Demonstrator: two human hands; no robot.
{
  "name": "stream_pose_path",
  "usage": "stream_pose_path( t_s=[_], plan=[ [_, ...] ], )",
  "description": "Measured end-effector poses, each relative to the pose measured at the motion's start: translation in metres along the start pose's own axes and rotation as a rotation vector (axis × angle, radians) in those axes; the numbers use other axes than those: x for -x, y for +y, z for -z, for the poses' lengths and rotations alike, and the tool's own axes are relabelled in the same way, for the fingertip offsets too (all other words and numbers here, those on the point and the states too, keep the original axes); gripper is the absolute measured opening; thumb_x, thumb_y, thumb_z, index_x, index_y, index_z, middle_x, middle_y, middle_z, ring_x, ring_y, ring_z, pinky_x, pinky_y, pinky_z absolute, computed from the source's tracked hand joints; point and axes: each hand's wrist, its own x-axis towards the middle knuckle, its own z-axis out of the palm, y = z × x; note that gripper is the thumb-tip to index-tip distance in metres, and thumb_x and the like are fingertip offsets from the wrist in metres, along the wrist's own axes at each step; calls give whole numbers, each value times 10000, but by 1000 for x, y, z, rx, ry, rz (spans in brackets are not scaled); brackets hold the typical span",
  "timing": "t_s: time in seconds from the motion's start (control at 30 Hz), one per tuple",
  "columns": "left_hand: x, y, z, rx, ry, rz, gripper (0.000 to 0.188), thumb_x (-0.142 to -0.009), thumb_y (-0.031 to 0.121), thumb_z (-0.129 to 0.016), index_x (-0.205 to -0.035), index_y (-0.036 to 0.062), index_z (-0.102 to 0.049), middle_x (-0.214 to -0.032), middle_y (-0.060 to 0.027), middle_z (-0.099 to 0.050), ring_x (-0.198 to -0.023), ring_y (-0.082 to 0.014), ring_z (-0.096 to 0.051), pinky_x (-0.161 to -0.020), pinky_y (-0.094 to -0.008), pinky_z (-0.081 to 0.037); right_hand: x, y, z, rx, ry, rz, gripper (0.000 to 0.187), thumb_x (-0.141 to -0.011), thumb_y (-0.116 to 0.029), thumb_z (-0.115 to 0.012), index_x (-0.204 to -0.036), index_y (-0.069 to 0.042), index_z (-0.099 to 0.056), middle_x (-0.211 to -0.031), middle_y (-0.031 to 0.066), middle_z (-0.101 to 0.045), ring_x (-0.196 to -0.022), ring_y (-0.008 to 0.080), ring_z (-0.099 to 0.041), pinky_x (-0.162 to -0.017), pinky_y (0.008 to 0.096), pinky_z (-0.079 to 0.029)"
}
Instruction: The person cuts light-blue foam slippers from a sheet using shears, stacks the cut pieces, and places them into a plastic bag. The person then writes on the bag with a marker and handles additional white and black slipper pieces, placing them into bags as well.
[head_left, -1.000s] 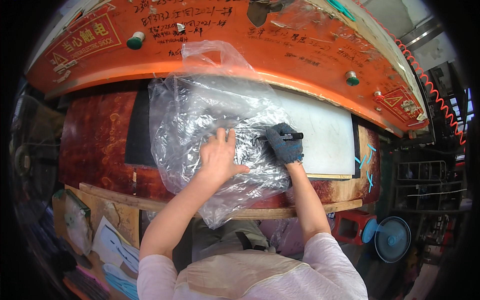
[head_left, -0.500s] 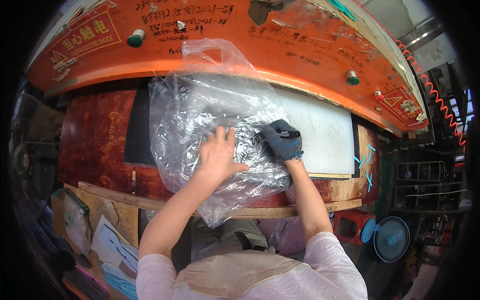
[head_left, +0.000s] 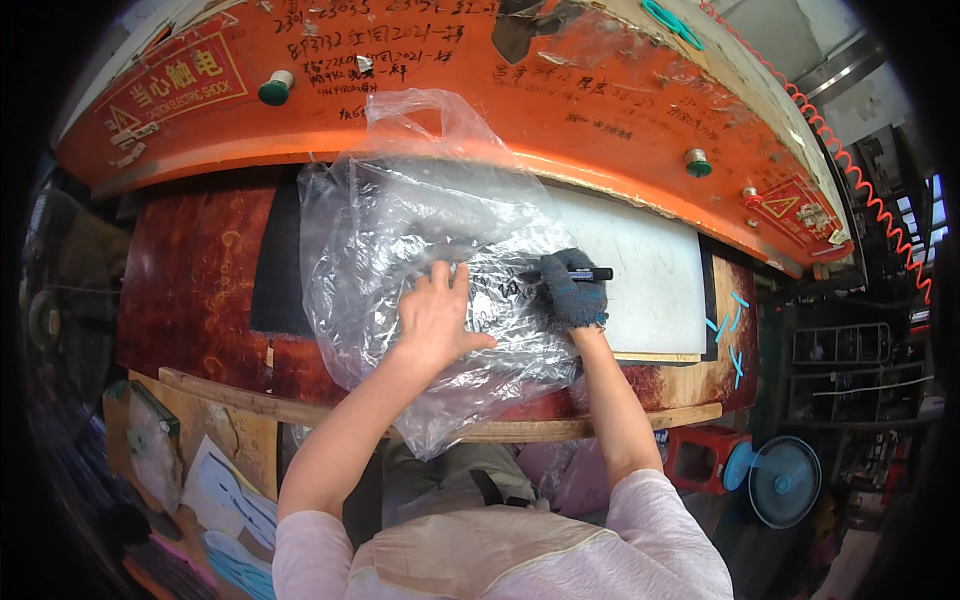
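Note:
A clear plastic bag (head_left: 370, 235) with a loop handle lies across the bench, partly over a white board (head_left: 650, 270). My bare left hand (head_left: 435, 312) rests on the bag with its fingers spread, pressing the film down. My right hand (head_left: 574, 292), in a dark grey-blue knitted glove, is closed around a black marker pen (head_left: 590, 274). The pen's tip end is hidden by the glove at the bag's surface. Dark handwritten strokes (head_left: 508, 290) show on the film between my two hands.
An orange machine panel (head_left: 440, 120) with green buttons runs along the far side. The dark red bench top (head_left: 190, 280) extends left, with a wooden strip (head_left: 240, 398) at its near edge. A red stool (head_left: 697, 458) and a blue fan (head_left: 783, 478) stand at the lower right.
My right hand has shifted slightly right and down with the marker, and more dark strokes show on the bag. My left hand stays in nearly the same place.

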Motion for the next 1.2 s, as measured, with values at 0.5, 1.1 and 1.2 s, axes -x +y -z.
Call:
stream_pose_path(
  t_s=[0.5,1.1,1.2],
  plan=[
    [-1,0,-1,-14,-2,-1,1032,-476,566,-834,-1280,21,-485,-1025,-120,-475,-856,-266,-585,-638,-371,-523,8,1,7,0,-61,3,160,-822,-179,-669,-772,-27,-666,-686,61,-654,-631,141,-603,-603,293,-476],
    [-2,0,-1,-15,-8,-3,1013,-482,557,-833,-1272,23,-491,-1013,-107,-472,-853,-258,-577,-639,-378,-520,9,7,9,-127,-21,16,108,-829,-118,-670,-761,-35,-654,-708,29,-639,-665,114,-585,-622,276,-465],
    [-2,1,-1,-22,0,-5,1016,-487,556,-833,-1277,20,-486,-1021,-110,-472,-853,-260,-577,-642,-376,-521,10,7,7,-100,4,31,114,-828,-110,-665,-746,-32,-655,-712,37,-643,-658,116,-584,-623,278,-467]
  ],
)
